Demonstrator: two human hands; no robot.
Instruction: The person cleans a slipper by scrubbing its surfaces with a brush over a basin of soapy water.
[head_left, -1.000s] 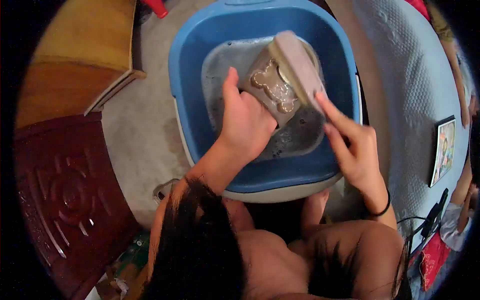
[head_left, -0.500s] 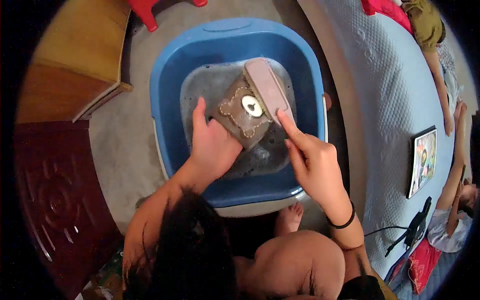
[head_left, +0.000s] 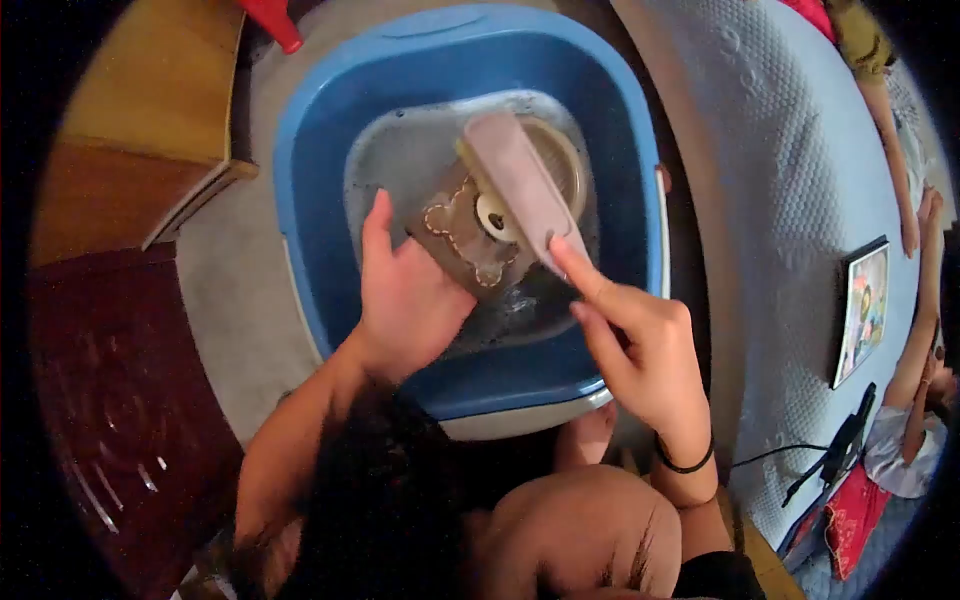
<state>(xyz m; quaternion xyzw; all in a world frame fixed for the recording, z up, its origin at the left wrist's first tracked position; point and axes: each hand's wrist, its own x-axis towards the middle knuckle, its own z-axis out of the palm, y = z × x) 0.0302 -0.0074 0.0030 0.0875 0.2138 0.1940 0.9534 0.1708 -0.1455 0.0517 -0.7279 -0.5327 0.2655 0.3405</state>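
A brown bear-face item, which looks like a slipper, is tilted above the soapy water in a blue basin. My left hand holds it from the lower left, thumb sticking up and fingers hidden inside or beneath it. In my right hand is a pale pink scrub brush, its handle end gripped and the index finger stretched along its back. The brush lies across the bear's snout, bristles against the item and mostly hidden. A rounded tan rim shows behind the brush.
On the right, a bed with a quilted light-blue cover carries a tablet, a black stand with a cable, and people's limbs. A wooden cabinet stands left. A red stool leg shows at the top.
The view has shifted, so the basin appears slightly higher and larger. The brush has moved left over the item and covers more of the bear's snout. Both hands keep their holds.
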